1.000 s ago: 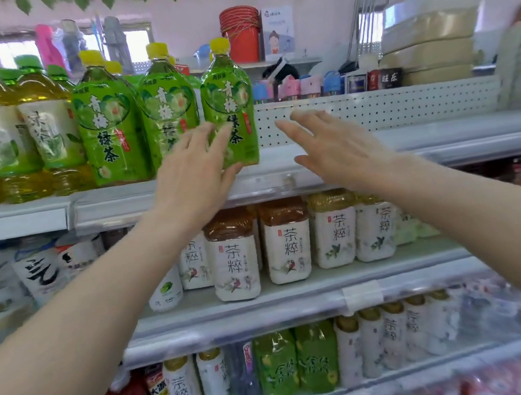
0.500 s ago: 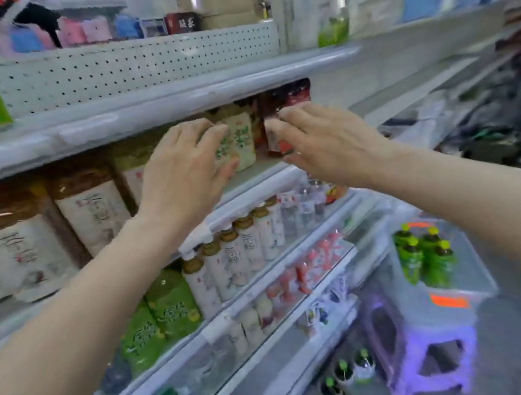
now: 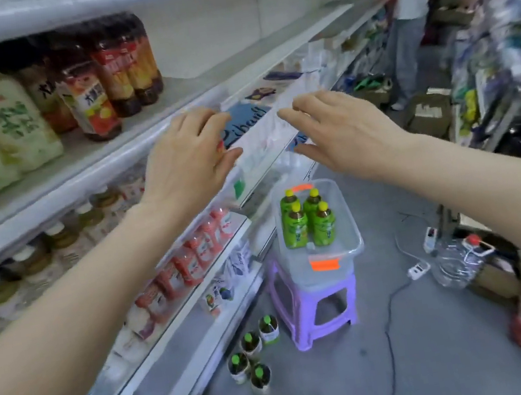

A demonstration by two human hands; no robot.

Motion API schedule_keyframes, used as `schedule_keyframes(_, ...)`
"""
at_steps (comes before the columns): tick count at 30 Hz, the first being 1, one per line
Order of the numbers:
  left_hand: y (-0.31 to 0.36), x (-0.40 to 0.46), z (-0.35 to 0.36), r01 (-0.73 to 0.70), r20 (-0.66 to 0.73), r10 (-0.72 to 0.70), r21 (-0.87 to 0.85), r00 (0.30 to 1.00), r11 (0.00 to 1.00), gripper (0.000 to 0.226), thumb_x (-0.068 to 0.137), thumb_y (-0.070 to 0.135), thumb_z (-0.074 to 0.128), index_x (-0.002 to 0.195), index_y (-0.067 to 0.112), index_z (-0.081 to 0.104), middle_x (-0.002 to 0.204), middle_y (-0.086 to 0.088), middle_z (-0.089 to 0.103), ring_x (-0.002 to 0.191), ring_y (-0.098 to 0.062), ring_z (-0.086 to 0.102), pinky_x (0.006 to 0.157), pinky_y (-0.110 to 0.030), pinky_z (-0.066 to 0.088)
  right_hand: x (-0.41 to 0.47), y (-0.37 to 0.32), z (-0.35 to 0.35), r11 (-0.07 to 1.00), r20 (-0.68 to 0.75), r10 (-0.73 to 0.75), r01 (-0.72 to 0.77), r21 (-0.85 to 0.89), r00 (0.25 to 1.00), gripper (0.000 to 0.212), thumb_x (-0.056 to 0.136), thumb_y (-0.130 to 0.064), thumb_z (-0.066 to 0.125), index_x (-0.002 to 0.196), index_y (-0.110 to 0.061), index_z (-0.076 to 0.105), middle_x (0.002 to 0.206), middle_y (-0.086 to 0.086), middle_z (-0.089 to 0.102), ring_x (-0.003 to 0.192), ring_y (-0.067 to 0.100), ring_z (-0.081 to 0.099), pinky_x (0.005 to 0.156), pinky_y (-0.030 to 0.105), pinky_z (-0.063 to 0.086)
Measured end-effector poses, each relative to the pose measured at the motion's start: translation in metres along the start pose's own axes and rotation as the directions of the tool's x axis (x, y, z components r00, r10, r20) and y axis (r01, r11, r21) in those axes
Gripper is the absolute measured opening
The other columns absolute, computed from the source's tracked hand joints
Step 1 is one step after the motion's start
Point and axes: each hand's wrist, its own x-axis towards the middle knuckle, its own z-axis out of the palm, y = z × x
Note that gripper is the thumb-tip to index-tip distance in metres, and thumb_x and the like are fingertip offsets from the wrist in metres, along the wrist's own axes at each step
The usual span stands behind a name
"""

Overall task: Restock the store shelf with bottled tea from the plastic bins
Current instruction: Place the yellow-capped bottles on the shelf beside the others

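While both arms reach out over a grey concrete floor (image 3: 412, 360) | left hand (image 3: 189, 160) and right hand (image 3: 341, 134) spread wide, empty | four green bottled teas (image 3: 308, 220) upright in clear plastic bin (image 3: 354, 244) on purple stool (image 3: 316, 310) beside store shelf (image 3: 85, 162) | more bottles (image 3: 252, 354) on floor below.

Both empty hands, left hand (image 3: 187, 160) and right hand (image 3: 340, 133), hover above a clear bin (image 3: 354, 244) holding green tea bottles (image 3: 306, 221).
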Motion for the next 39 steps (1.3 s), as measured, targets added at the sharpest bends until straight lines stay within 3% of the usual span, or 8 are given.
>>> schedule_keyframes(9,0.041,0.051,0.148,0.077,0.126,-0.058,-0.152,0.990,0.985,0.048,0.094,0.042,0.052,0.130,0.011,0.056,0.125,-0.013,0.057,0.114,-0.035,0.053,0.091,-0.045,0.048,-0.055,0.080,0.115,0.988,0.197,0.065,-0.091,0.126,0.978,0.058,0.092,-0.042,0.042,0.132,-0.002,0.053,0.115,0.018,0.061,0.102,0.039,0.060,0.084,0.047,0.054)
schedule_keyframes(18,0.034,0.048,0.311,0.225,0.391,-0.106,-0.272,0.914,0.936,0.047,0.089,0.034,0.065,0.131,0.014,0.057,0.126,-0.011,0.058,0.115,-0.034,0.054,0.090,-0.043,0.048,-0.100,0.086,0.268,0.917,0.400,0.150,-0.278,0.286,0.904,0.053,0.084,-0.024,0.075,0.129,-0.002,0.058,0.112,0.016,0.062,0.097,0.039,0.061,0.078,0.044,0.055)
schedule_keyframes(25,0.013,0.031,0.422,0.322,0.560,-0.096,-0.320,0.823,0.891,0.047,0.085,0.027,0.070,0.127,0.010,0.059,0.120,-0.013,0.060,0.110,-0.036,0.057,0.083,-0.043,0.051,-0.124,0.077,0.372,0.764,0.644,0.277,-0.570,0.303,0.713,0.061,0.081,-0.021,0.079,0.134,-0.005,0.054,0.118,0.016,0.061,0.096,0.041,0.063,0.063,0.047,0.058)
schedule_keyframes(30,0.010,0.009,0.488,0.381,0.693,-0.051,-0.332,0.719,0.863,0.050,0.084,0.026,0.071,0.130,0.013,0.057,0.125,-0.010,0.057,0.111,-0.032,0.059,0.081,-0.040,0.052,-0.142,0.069,0.449,0.601,0.796,0.309,-0.756,0.260,0.520,0.067,0.089,-0.022,0.071,0.146,-0.004,0.040,0.136,0.019,0.051,0.115,0.042,0.056,0.085,0.047,0.050)
schedule_keyframes(35,0.012,-0.015,0.540,0.355,0.718,0.009,-0.354,0.696,0.865,0.054,0.079,0.022,0.075,0.128,0.012,0.055,0.126,-0.012,0.055,0.113,-0.033,0.057,0.075,-0.044,0.057,-0.146,0.072,0.525,0.495,0.866,0.315,-0.846,0.199,0.388,0.070,0.092,-0.022,0.068,0.150,-0.003,0.032,0.152,0.016,0.039,0.137,0.034,0.041,0.100,0.043,0.037)
schedule_keyframes(37,0.013,-0.020,0.557,0.360,0.740,0.006,-0.334,0.673,0.871,0.058,0.082,0.025,0.071,0.134,0.018,0.047,0.133,-0.011,0.049,0.121,-0.031,0.051,0.076,-0.046,0.057,-0.144,0.075,0.556,0.447,0.892,0.298,-0.875,0.184,0.339,0.071,0.092,-0.025,0.068,0.150,-0.003,0.033,0.152,0.015,0.040,0.137,0.032,0.041,0.103,0.040,0.035)
schedule_keyframes(39,0.015,-0.023,0.569,0.342,0.737,0.010,-0.325,0.676,0.882,0.058,0.083,0.026,0.070,0.134,0.019,0.043,0.134,-0.012,0.048,0.124,-0.032,0.049,0.082,-0.045,0.056,-0.142,0.076,0.579,0.383,0.915,0.282,-0.908,0.168,0.288,0.064,0.091,-0.027,0.069,0.144,-0.006,0.041,0.142,0.015,0.050,0.128,0.034,0.049,0.094,0.032,0.035)
